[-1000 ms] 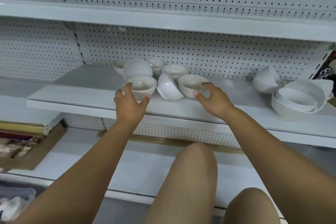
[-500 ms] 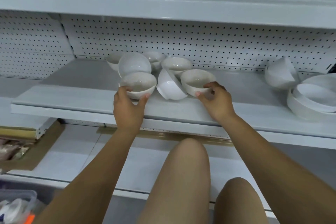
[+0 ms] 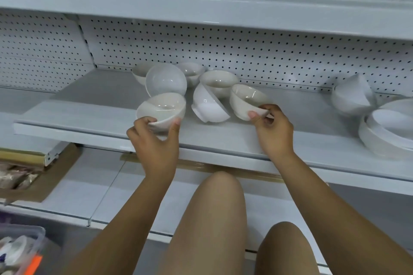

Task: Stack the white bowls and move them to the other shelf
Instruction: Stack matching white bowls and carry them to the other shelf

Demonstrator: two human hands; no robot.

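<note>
The person crouches in front of a white metal shelf (image 3: 93,118) with a pegboard back. Each hand grasps one bowl. The left hand (image 3: 154,140) holds the front left bowl (image 3: 162,109) from below, thumb on one side and fingers on the other; the bowl is tilted and seems lifted a little from the shelf. The right hand (image 3: 271,128) pinches the lower rim of the front right bowl (image 3: 247,101), which leans toward the left. Between them one bowl (image 3: 209,107) lies on its side, and more white bowls (image 3: 219,82) stand behind it near the pegboard. Larger white dishes (image 3: 388,131) sit well apart on the right.

I judge that the stacking step is only beginning. The next move calls for bringing one held bowl over the other and lowering it inside, level and slowly, without knocking the bowl lying between.
</note>
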